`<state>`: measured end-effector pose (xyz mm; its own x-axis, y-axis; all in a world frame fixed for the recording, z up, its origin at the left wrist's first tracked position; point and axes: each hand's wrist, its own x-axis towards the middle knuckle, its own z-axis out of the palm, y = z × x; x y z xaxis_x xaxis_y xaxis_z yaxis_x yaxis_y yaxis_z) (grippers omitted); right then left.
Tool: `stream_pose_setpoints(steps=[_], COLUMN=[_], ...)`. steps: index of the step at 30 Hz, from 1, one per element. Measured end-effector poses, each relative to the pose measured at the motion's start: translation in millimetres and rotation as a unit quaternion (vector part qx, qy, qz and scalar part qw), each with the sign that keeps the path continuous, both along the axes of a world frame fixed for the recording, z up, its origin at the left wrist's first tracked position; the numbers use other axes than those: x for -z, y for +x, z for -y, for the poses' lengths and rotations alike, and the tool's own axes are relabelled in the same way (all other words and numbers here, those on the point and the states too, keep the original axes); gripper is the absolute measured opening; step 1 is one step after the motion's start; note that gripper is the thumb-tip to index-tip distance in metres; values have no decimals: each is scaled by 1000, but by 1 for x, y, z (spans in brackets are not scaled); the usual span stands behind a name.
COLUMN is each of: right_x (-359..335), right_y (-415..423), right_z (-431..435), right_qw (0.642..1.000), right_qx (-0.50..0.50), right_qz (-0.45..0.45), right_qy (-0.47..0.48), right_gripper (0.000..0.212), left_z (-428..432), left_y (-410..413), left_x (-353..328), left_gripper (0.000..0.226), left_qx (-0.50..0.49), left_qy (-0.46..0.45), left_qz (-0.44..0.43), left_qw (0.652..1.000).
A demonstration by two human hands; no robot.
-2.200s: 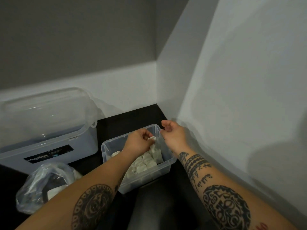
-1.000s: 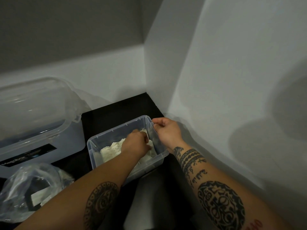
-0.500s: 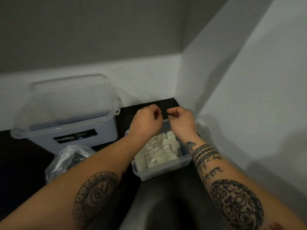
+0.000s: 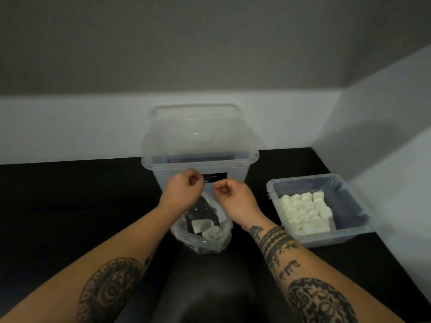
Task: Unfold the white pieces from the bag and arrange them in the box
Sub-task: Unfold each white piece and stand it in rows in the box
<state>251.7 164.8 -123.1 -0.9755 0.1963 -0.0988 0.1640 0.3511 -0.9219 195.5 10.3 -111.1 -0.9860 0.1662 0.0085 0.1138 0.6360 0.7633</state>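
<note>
Two see-through plastic storage boxes on the one black desk (image 4: 70, 206): one large lidded clear box (image 4: 200, 157) at the back, one low clear box (image 4: 347, 199) to the right. One crinkled clear plastic bag (image 4: 210, 244) in front of the large one. Two small white pieces (image 4: 211, 231) visible inside that bag. Roughly twenty white pieces packed in rows (image 4: 303, 213) in the low box, too tight and too blurred for an exact tally. Two bare hands: left hand (image 4: 184, 190), right hand (image 4: 235, 199). Two tattooed forearms.
</note>
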Motion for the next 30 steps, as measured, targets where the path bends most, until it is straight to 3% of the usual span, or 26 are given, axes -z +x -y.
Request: stream_pose_setpoints(steps=[7, 13, 17, 19, 22, 26, 28, 30], right_x=[48, 50, 38, 34, 40, 55, 61, 64], right_y=[27, 40, 27, 23, 20, 17, 17, 15], right_z=[22, 15, 13, 10, 2, -2, 0, 4], right_qw=[976, 977, 976, 975, 972, 972, 962, 956], right_qx=[26, 45, 62, 89, 139, 174, 178, 157], right_qz=[177, 166, 186, 202, 186, 126, 110, 114], right_qy=[122, 122, 92, 22, -24, 92, 175, 218], right_gripper=[26, 34, 57, 62, 48, 25, 29, 40], left_z=[16, 5, -7, -10, -10, -3, -3, -3], left_y=[10, 12, 17, 19, 18, 20, 20, 23], left_x=[69, 101, 106, 104, 100, 93, 91, 87], left_gripper=[22, 79, 108, 95, 54, 32, 27, 22], left_qx=[143, 163, 159, 149, 148, 152, 147, 135], left_qy=[-163, -256, -279, -316, -335, -318, -283, -189], left_qz=[106, 168, 166, 157, 129, 114, 111, 114], left_qw=[970, 938, 932, 924, 921, 929, 941, 966])
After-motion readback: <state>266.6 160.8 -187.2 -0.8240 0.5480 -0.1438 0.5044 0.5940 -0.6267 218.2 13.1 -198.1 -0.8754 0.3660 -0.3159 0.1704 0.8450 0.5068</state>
